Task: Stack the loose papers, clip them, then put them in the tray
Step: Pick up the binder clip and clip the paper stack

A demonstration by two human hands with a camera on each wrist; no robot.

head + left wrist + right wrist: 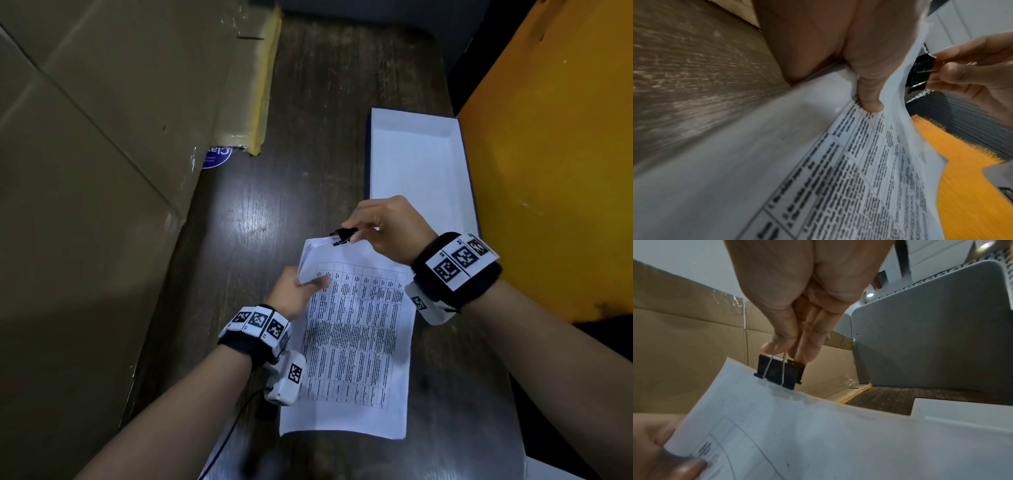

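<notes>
From the head view, the stack of papers [356, 339] lies on the dark tabletop [301, 144], its far left corner lifted by the left hand [298, 291], thumb on top. The right hand [383, 229] pinches a black binder clip [344, 237] at the papers' far edge. The white tray [376, 154] sits just beyond.

The left wrist view shows the thumb pressing the printed sheet.

The right wrist view shows fingertips [807, 356] squeezing the clip's wire handles, its mouth on the paper edge.
</notes>
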